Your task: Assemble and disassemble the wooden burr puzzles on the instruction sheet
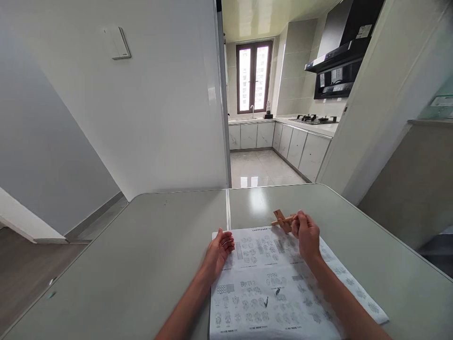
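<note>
A large white sheet of paper (255, 281), printed with rows of small patterns and line drawings, lies on the table. My left hand (221, 248) is at its upper left edge, fingers loosely curled and apart, with nothing in them. At the sheet's far edge my right hand (307, 233) is closed on a thin light-brown wooden stick (278, 222). The stick crosses a flat brown piece (278, 215) with a small dark mark near its top. Whether the two are joined I cannot tell. My right fingers hide the stick's near end.
The grey-green table (159, 264) has a seam running through it and rounded far corners. A wall (170, 118) rises behind its left part. Beyond the doorway are white kitchen cabinets (297, 141), a gas hob (314, 119) and a range hood (339, 54).
</note>
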Tool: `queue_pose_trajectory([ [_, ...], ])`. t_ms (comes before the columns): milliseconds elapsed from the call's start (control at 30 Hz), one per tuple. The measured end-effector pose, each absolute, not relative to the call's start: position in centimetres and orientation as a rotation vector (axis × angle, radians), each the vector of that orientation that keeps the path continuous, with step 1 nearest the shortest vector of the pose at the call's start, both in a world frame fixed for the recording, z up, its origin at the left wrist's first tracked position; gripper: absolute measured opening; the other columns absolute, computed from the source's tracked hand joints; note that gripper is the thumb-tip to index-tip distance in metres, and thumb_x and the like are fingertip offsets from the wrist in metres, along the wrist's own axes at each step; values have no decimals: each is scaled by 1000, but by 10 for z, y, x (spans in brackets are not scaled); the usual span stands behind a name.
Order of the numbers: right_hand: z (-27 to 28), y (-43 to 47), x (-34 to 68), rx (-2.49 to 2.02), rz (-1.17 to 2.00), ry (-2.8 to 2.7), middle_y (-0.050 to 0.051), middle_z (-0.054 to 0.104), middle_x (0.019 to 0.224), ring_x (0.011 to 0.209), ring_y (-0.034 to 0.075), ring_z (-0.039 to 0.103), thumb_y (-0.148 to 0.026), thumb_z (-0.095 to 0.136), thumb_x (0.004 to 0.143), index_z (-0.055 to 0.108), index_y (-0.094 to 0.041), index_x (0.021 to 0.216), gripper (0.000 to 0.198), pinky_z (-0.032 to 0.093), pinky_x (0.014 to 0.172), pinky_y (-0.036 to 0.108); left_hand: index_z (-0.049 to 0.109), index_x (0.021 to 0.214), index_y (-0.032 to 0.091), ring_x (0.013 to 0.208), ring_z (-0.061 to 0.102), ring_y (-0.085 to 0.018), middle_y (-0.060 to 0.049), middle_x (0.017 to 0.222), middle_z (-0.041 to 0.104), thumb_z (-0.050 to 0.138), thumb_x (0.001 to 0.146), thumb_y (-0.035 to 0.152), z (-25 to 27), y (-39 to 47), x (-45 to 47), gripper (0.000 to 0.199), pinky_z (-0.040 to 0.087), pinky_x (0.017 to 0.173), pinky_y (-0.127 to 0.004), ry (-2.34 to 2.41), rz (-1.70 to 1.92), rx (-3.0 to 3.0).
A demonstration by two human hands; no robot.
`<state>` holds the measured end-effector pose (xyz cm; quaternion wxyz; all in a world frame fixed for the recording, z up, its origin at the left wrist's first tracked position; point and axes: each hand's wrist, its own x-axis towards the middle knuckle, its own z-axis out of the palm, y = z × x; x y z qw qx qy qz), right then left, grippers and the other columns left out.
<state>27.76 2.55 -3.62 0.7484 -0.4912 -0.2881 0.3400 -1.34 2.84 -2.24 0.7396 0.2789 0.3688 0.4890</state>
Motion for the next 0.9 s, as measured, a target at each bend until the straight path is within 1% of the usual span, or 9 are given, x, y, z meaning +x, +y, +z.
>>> queue_pose_trajectory([
  [67,-42,30,292,-1172,592,-562,-9,43,54,45,8,37,-64,67,84,55,-21,77,45,32,42,21,73,92,13,74,66,-15,-8,86,70,70,92,49,-24,29,-14,36,53,78,-30,809,1074,616],
  [133,-48,33,303,-1273,536,-505,-9,47,53,43,10,40,-61,67,84,57,-22,85,40,34,41,21,73,92,13,74,66,-15,-8,85,70,70,92,50,-25,30,-14,38,53,78,-30,808,1074,618],
  [267,-62,37,312,-1334,569,-468,-9,53,51,39,11,43,-52,72,80,55,-23,97,37,33,37,20,74,91,12,73,65,-15,-7,85,70,70,92,51,-23,29,-14,39,52,77,-29,811,1074,615],
  [400,-74,41,313,-1362,654,-462,-9,56,50,34,10,42,-49,74,77,54,-22,97,39,31,33,20,73,89,12,72,65,-14,-7,84,69,71,92,49,-21,28,-13,37,52,75,-28,814,1070,603],
  [500,-79,43,314,-1374,685,-472,-8,57,50,32,10,41,-51,75,76,57,-20,93,40,32,31,22,73,89,12,71,64,-14,-7,83,69,70,93,48,-20,28,-12,36,52,75,-28,813,1074,599],
  [633,-79,43,316,-1372,619,-478,-6,59,54,36,11,46,-58,77,74,58,-19,89,45,36,34,23,73,89,12,71,64,-14,-6,83,68,70,92,48,-22,29,-12,37,52,74,-28,806,1073,594],
  [800,-69,41,323,-1313,467,-450,-9,54,60,41,10,49,-72,64,82,53,-22,99,53,39,39,22,73,91,11,73,64,-15,-7,86,68,71,91,52,-25,30,-13,40,53,75,-29,810,1067,613],
  [900,-60,39,321,-1194,486,-511,-11,47,61,43,8,46,-75,62,83,53,-23,97,54,38,41,21,73,91,12,73,64,-14,-6,86,68,71,91,53,-25,29,-13,42,53,75,-28,809,1068,617],
])
